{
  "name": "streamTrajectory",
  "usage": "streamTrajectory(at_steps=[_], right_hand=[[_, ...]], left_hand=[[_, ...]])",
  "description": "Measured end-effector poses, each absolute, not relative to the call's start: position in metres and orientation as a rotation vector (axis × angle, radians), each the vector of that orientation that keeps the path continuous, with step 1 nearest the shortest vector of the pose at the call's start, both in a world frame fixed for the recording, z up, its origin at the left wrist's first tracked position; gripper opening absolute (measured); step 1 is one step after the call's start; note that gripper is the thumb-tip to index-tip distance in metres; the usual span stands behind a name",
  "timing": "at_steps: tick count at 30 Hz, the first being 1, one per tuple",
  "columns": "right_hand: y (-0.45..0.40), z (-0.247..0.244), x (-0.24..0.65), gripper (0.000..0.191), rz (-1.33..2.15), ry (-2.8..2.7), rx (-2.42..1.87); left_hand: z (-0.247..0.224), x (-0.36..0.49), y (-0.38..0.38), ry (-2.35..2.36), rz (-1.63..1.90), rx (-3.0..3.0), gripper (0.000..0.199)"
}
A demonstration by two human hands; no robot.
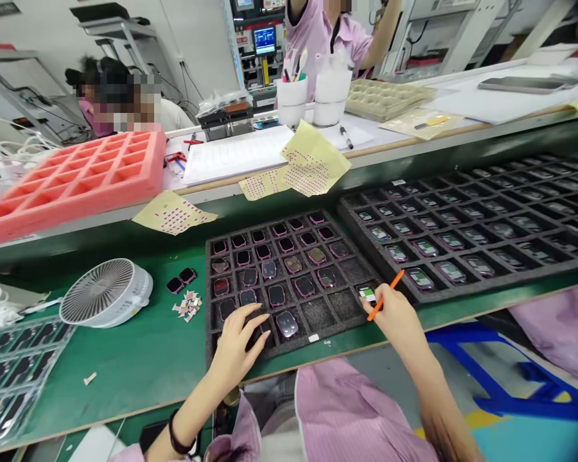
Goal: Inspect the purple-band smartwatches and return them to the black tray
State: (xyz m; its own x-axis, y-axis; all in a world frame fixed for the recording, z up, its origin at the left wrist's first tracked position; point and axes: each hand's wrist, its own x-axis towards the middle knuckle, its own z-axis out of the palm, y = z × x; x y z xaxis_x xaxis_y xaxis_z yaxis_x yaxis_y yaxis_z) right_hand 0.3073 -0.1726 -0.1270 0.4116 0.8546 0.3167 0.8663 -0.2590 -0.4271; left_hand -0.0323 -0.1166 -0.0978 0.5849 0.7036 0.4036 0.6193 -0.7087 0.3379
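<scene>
While the left hand [236, 340] is spreading open over a dark tray [318, 313], the right hand [390, 310] is gripping an orange stick [397, 280] beside a watch [367, 294].

Slim orange stick [397, 280], tilted; watch [367, 294], screen lit, at dark tray [318, 314]'s edge.

a green bench [139, 366] bears two dark foam trays [325, 317] [472, 289], a white fan [108, 292] and loose paper scraps [187, 306].
</scene>
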Motion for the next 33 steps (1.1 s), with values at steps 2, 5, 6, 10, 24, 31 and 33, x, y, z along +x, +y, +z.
streamTrajectory(at_steps=[2,5,6,10,24,31,33], right_hand=[[-0.169,-0.126,0.309,0.036,0.022,-1.487,-2.154],[-0.16,-0.116,0.308,0.041,0.081,-1.517,-2.25],[-0.157,-0.111,0.307,0.042,0.085,-1.532,-2.288],[-0.151,-0.099,0.306,0.04,0.064,-1.58,-2.373],[-0.118,-0.016,0.228,0.04,0.181,-1.726,-1.479],[-0.087,0.032,0.216,0.042,0.056,-1.721,-1.272],[-0.085,0.044,0.219,0.04,-0.038,-1.663,-1.226]], left_hand=[[-0.089,-0.02,-0.112,0.993,0.817,2.677,0.025],[-0.075,0.003,-0.105,0.798,0.813,2.717,0.023],[-0.071,0.011,-0.103,0.734,0.799,2.724,0.022],[-0.062,0.04,-0.093,0.53,0.749,2.699,0.021],[-0.052,0.08,-0.068,0.597,0.746,1.586,0.078],[-0.028,0.051,-0.037,0.668,0.907,1.385,0.068],[-0.02,0.043,-0.03,0.707,0.912,1.396,0.065]])
